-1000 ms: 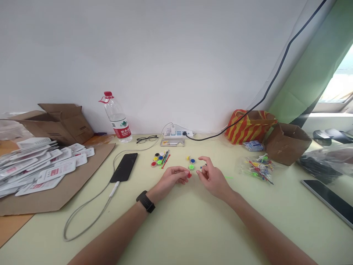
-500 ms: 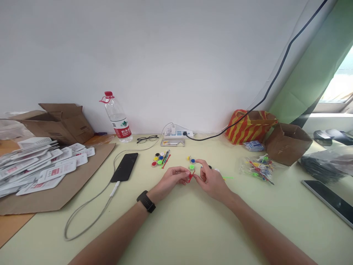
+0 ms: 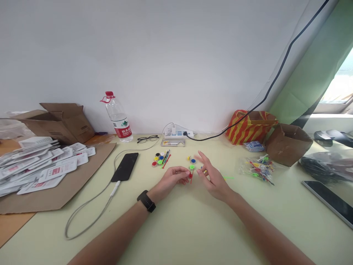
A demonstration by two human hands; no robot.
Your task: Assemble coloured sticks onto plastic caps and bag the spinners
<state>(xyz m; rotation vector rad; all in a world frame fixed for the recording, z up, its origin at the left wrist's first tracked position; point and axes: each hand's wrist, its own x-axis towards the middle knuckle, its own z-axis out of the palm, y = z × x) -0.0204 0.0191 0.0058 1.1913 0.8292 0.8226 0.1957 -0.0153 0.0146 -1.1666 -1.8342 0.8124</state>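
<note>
My left hand (image 3: 178, 176), with a black watch on the wrist, pinches a small red plastic piece with a thin red stick (image 3: 192, 176) standing out at its fingertips. Just right of it, my right hand (image 3: 212, 178) is open, its fingers apart and holding nothing. Beyond the fingertips lie a green plastic disc (image 3: 192, 167) and a blue disc (image 3: 193, 161), with a small yellow piece beside them. Further pieces are partly hidden behind my right hand; a green stick (image 3: 228, 178) pokes out to its right.
Several coloured discs (image 3: 160, 162) and sticks (image 3: 167, 158) lie left of centre. A phone (image 3: 125, 167) on a cable, a water bottle (image 3: 121, 123), glasses (image 3: 148, 138) and a power strip (image 3: 179, 134) are around. To the right are a bag of plastic parts (image 3: 259, 167) and a brown box (image 3: 288, 145).
My right hand has drawn slightly right, away from the red piece, and its fingers have spread. The red stick now stands more upright in my left hand, which has hardly moved.
</note>
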